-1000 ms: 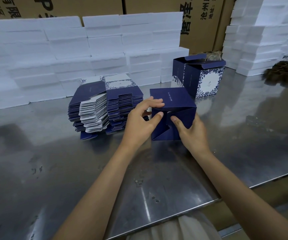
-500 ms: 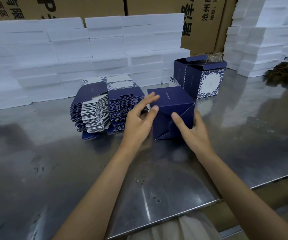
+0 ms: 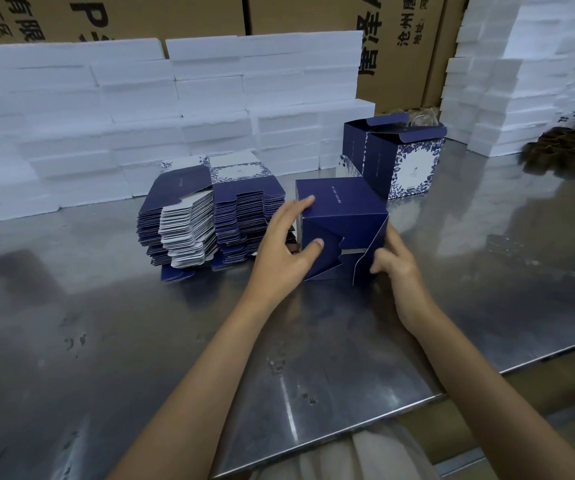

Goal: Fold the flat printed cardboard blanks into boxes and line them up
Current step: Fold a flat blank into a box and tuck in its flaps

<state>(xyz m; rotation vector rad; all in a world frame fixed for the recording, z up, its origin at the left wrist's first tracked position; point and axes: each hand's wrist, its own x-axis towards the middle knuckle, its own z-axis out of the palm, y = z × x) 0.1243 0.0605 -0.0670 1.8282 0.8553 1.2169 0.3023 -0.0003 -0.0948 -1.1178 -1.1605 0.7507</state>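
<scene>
Scuffed steel table (image 3: pixel 112 334), white foam slabs (image 3: pixel 71 126) stacked behind and at right, brown printed cartons (image 3: pixel 306 15) beyond

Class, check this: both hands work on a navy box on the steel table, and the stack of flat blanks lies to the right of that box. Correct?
Not quite. The head view shows the stack of flat blanks lying left of the navy box, not right. Both hands, left and right, do work on it.

A packing workshop: a steel counter (image 3: pixel 106 341), white foam slabs (image 3: pixel 209 98) stacked behind, big printed brown cardboard cartons (image 3: pixel 313 12) (upper frame).
</scene>
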